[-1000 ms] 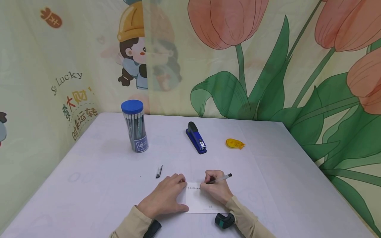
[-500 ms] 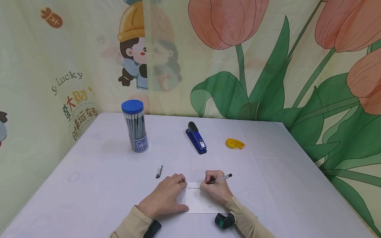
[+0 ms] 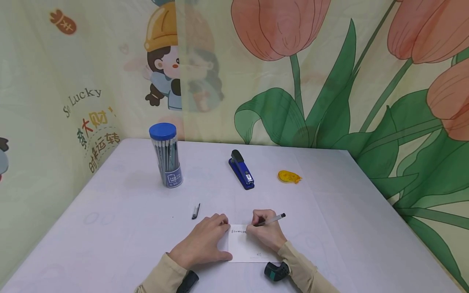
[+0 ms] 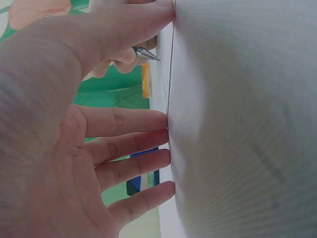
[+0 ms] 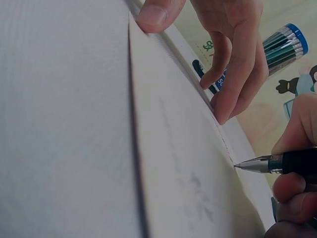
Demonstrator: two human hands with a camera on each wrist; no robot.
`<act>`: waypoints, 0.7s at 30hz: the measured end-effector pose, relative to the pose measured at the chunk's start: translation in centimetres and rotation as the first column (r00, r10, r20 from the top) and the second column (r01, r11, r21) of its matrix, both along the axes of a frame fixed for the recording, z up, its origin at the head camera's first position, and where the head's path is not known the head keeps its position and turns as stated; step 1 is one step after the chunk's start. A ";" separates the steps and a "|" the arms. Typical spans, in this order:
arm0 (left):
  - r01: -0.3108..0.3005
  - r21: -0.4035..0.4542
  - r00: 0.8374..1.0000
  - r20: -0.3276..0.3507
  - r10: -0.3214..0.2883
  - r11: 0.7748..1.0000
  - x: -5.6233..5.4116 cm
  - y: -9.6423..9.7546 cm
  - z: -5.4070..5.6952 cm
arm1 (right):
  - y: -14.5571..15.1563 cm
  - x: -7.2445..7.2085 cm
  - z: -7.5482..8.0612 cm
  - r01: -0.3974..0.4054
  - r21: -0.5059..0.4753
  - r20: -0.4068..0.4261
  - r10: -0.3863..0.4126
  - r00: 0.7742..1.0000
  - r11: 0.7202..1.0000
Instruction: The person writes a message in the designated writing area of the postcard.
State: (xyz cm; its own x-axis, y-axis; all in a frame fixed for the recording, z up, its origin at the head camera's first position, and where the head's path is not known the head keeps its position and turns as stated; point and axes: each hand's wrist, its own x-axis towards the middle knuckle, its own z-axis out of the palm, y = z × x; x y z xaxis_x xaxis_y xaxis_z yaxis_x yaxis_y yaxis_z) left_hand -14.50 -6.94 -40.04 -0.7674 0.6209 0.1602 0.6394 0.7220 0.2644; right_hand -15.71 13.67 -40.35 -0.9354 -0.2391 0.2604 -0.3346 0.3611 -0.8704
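Observation:
A white sheet of paper (image 3: pixel 243 248) lies on the table, with a short row of small handwriting along its top left and a few marks lower down. My right hand (image 3: pixel 269 232) pinches a pen (image 3: pixel 272 220) with a dark grip and metal tip. In the right wrist view the pen's tip (image 5: pixel 247 165) touches the paper by the written line. My left hand (image 3: pixel 205 242) rests at the paper's left edge, thumb at the lower corner and fingers at the upper one. In the left wrist view its fingers (image 4: pixel 133 163) are extended, fingertips on the surface.
A pen cap (image 3: pixel 196 211) lies beyond my left hand. Farther back stand a blue-lidded tub of pencils (image 3: pixel 168 156), a blue stapler (image 3: pixel 242 171) and a yellow teardrop-shaped item (image 3: pixel 289 177), possibly correction tape. A printed curtain (image 3: pixel 205 61) hangs behind the table (image 3: pixel 110 228).
Both hands stay in nearly the same place. The right hand shifts only very slightly with the pen at the written line; the other things have not moved.

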 end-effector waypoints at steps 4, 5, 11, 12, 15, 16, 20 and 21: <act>-0.001 0.001 1.000 0.002 0.001 1.000 0.0 0.0 0.0 | 0.0 0.0 0.0 -0.008 -0.003 0.000 0.008 1.000 1.000; -0.001 0.001 1.000 0.001 0.001 1.000 0.0 0.0 0.0 | 0.0 0.0 0.0 -0.011 -0.004 0.002 0.011 1.000 1.000; -0.001 -0.001 1.000 0.001 0.001 1.000 0.0 0.0 0.0 | 0.0 0.1 0.0 -0.013 0.001 0.010 0.013 1.000 1.000; -0.001 0.000 1.000 0.001 0.001 1.000 0.0 0.0 0.0 | 0.0 0.1 0.0 -0.013 0.000 0.006 0.013 1.000 1.000; -0.001 -0.002 1.000 0.003 0.001 1.000 0.0 0.1 0.0 | 0.0 0.0 0.0 -0.015 -0.001 -0.008 0.015 1.000 1.000; -0.002 -0.002 1.000 0.004 0.002 1.000 0.0 0.1 0.0 | 0.0 0.0 0.0 -0.014 -0.001 -0.012 0.014 1.000 1.000; -0.004 -0.004 1.000 0.007 0.004 1.000 0.0 0.1 0.1 | 0.0 0.0 0.1 -0.006 0.007 -0.015 0.006 1.000 1.000; -0.005 -0.003 1.000 0.007 0.005 1.000 0.0 0.1 0.1 | 0.0 0.1 0.1 -0.004 0.007 -0.014 0.004 1.000 1.000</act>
